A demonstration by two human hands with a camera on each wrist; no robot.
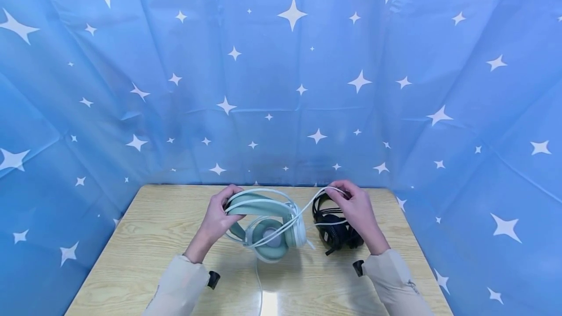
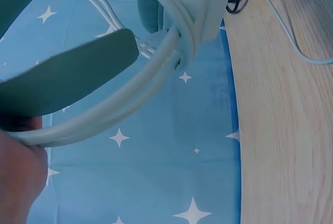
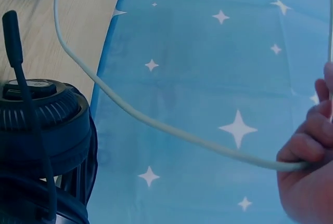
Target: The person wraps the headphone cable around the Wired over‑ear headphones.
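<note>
Pale green over-ear headphones [image 1: 256, 205] are held above the table by my left hand [image 1: 218, 212], which grips the headband. In the left wrist view the green padded band [image 2: 73, 76] and the pale outer tubes [image 2: 119, 107] run out from that hand. My right hand [image 1: 354, 208] pinches the pale cable [image 3: 171, 130] off to the right. Strands of the cable stretch across from the headphones to those fingers. Black headphones [image 1: 332, 230] with a microphone boom [image 3: 26, 89] lie on the table just beneath and left of the right hand.
The wooden table [image 1: 153, 238] ends at a blue star-printed curtain [image 1: 272, 87] behind and at both sides. A thin cable [image 1: 259, 282] runs down the table toward the front. Dark wrist devices [image 1: 213, 280] stick out by both sleeves.
</note>
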